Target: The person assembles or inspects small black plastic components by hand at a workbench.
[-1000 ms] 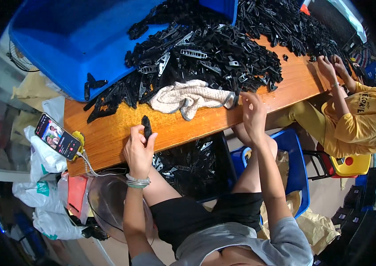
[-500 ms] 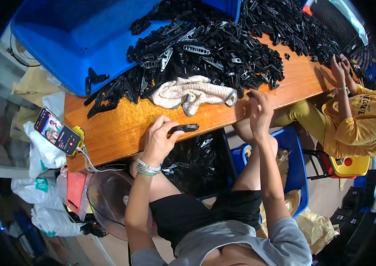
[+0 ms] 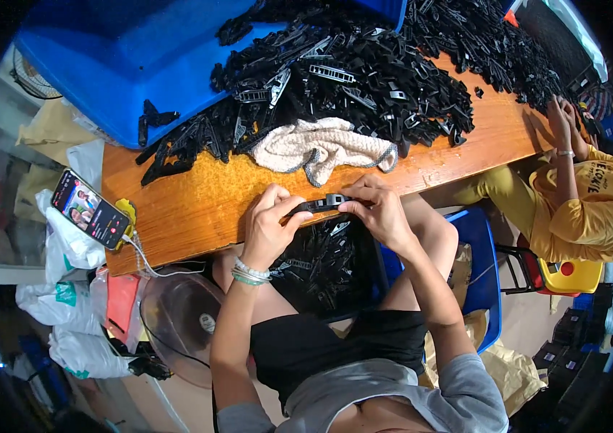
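Note:
Over the near edge of the wooden table, both hands meet at a slim black plastic strip [image 3: 312, 206]. My left hand [image 3: 272, 225] is closed, pinching the strip's left end between thumb and fingers. My right hand [image 3: 380, 213] is closed too, its thumb and fingers on a small dark buckle-like piece [image 3: 335, 200] at the strip's right end. Whether the two pieces are joined cannot be made out. Just beyond the hands lies a crumpled cream cloth [image 3: 321, 148], in front of a big heap of black plastic parts [image 3: 364, 79].
A blue bin [image 3: 111, 68] lies tipped at the far left of the table [image 3: 184, 209]. A charging phone [image 3: 91, 209] leans at the left edge. Below the table's edge, a black crate [image 3: 375, 270] holds more black parts. On the right, a person in yellow [image 3: 581, 195] handles parts.
My right hand has come down and left from beside the cloth to the strip, bringing the buckle-like piece to its right end. My left hand keeps its pinch.

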Tool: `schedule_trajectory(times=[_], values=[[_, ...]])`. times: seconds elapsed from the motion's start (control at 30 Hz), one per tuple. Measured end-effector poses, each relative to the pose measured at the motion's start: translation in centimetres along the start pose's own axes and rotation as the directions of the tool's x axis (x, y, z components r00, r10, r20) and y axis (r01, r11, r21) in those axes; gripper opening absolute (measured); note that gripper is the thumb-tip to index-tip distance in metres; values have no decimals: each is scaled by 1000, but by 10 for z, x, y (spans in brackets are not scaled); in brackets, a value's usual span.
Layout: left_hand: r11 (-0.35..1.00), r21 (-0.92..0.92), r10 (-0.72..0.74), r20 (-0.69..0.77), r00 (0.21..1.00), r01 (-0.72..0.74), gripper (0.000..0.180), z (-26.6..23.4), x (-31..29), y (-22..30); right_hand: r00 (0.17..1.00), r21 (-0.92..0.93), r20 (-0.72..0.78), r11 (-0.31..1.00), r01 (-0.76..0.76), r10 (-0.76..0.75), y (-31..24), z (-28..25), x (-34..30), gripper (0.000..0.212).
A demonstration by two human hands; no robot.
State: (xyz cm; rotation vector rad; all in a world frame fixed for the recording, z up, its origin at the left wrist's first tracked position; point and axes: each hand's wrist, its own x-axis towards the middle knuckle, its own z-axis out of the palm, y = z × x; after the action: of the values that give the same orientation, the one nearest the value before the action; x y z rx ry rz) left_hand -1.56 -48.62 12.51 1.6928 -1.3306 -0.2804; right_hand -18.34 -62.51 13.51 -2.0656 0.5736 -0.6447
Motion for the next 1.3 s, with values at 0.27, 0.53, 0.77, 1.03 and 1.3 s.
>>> schedule_trajectory(times=[0.27, 0.53, 0.77, 1.03, 1.3], values=[[988, 84, 124, 44, 991, -128, 18, -1, 9, 7, 980, -99, 36, 975, 197, -194, -1, 15, 10, 23], [974, 179, -98, -217, 971, 138, 13, -31, 49, -24, 950, 97, 308, 995, 29, -58, -25, -14, -24, 23], [812, 550, -145, -131, 981, 194, 31, -43, 94, -35, 998, 72, 27, 996, -55, 53, -6, -34, -31, 15], [936, 342, 6, -244, 970, 80, 30, -49, 37, -7, 854, -141, -520, 988, -68, -16, 53, -72, 16, 14], [958, -98, -287, -355, 890, 270, 28, -93, -93, 18, 836, -221, -548, 969, -114, -27, 97, -54, 73, 29]])
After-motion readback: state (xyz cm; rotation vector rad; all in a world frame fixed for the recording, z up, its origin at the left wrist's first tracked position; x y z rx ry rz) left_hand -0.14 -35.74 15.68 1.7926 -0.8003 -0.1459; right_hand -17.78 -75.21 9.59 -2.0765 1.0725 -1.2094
